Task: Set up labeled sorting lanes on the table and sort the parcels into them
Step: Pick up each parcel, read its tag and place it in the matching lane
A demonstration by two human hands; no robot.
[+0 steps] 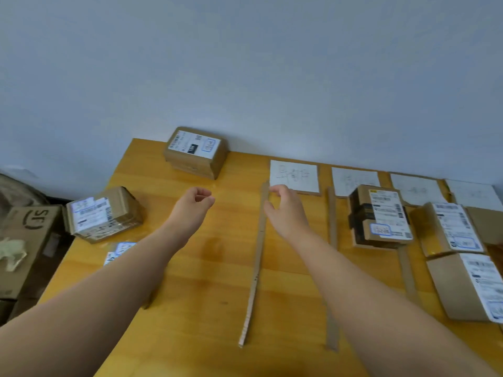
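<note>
- Cardboard strip (257, 268) lying lengthwise on the bench (212, 289), far end just beside the first label (295, 176).
- Right hand (285, 210) at that far end, thumb and forefinger pinching the strip, other fingers curled.
- Left hand (196, 202) raised over bare wood left of the strip, fingers curled in, thumb tip against forefinger, nothing seen in the grip.
- Second strip (332, 219) and third strip (408, 273) lying parallel to the right.
- Three more labels (355, 180) in a row along the back edge.
- Stack of parcels (381, 216) between second and third strips; two more further right; far parcel (194, 152) against the wall (245, 63); corner parcel (103, 213) at the left edge.
- Glossy yellow wood, pushed against a plain pale wall; brown box (30, 227) on the floor to the left.
- Writing on every label too faint to read; rightmost parcels and label cut off by the frame; flat parcel (119, 250) half hidden under the left forearm.
</note>
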